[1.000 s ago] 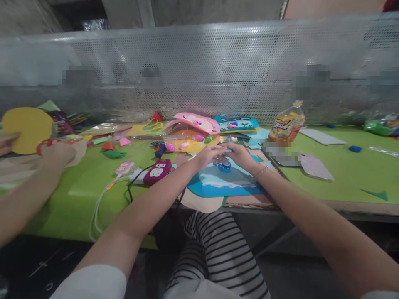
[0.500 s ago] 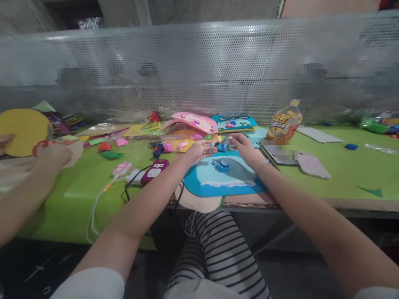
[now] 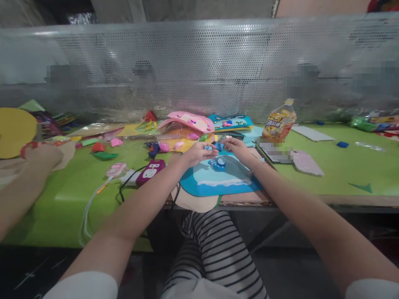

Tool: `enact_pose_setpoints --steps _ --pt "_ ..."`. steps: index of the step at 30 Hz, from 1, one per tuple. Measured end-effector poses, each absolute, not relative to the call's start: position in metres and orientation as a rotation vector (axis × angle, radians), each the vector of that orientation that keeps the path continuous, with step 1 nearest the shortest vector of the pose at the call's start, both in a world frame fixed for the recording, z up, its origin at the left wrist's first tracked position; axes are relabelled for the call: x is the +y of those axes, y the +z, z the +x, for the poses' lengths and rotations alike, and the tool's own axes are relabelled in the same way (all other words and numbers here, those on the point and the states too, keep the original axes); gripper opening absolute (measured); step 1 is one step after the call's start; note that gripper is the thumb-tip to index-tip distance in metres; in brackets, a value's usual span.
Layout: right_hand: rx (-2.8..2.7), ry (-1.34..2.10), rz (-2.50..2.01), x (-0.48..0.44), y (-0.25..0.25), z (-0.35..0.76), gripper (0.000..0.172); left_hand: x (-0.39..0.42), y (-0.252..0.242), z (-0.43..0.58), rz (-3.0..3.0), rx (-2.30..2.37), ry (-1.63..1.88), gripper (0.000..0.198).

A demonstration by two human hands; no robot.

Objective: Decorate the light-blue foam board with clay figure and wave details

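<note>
My left hand [image 3: 197, 153] and my right hand [image 3: 236, 148] hover close together over a blue foam sheet [image 3: 218, 182] with a white wave and a small blue figure [image 3: 218, 164] stuck on it. The left hand's fingers are curled around a small light-blue foam piece [image 3: 208, 148]. The right hand pinches a small blue piece [image 3: 219, 145] between its fingertips. Both hands sit at the far edge of the sheet, just before a pile of pink and yellow foam shapes [image 3: 187, 124].
A co-worker's hand [image 3: 40, 155] with red scissors works at the far left by a yellow disc [image 3: 14, 132]. A maroon device [image 3: 150, 171] with cables, a snack bag [image 3: 278, 121], a phone [image 3: 305, 162] and foam scraps lie on the green table [image 3: 343, 170]. A perforated metal screen [image 3: 199, 70] stands behind.
From joined together over the blue sheet, my hands reached to its far edge and picked up small blue pieces; now they draw together again, each holding one.
</note>
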State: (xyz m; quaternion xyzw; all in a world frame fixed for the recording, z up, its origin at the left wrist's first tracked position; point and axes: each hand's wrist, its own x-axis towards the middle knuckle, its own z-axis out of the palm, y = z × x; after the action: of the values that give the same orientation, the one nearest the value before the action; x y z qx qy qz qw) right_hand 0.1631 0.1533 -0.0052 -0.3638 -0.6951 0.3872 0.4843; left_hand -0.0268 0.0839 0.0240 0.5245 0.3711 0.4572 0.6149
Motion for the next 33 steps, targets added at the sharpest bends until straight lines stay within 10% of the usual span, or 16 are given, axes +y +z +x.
enact_pose_setpoints --steps 5,13,24,33 --pt "-1.765 0.743 -0.913 0.164 -0.011 0.166 0.024 0.085 0.023 -0.025 1.216 0.853 1.050 0.006" --pt "-2.144 0.142 -0.987 0.177 -0.029 0.168 0.036 0.088 0.027 -0.026 1.169 1.077 1.206 0.050" --pt "-2.149 0.119 -1.010 0.196 -0.040 0.170 0.036 0.086 0.023 -0.024 1.184 1.071 1.226 0.005" --pt "-2.050 0.042 -1.273 0.210 -0.043 0.189 0.044 0.086 0.027 -0.024 1.140 1.158 1.232 0.041"
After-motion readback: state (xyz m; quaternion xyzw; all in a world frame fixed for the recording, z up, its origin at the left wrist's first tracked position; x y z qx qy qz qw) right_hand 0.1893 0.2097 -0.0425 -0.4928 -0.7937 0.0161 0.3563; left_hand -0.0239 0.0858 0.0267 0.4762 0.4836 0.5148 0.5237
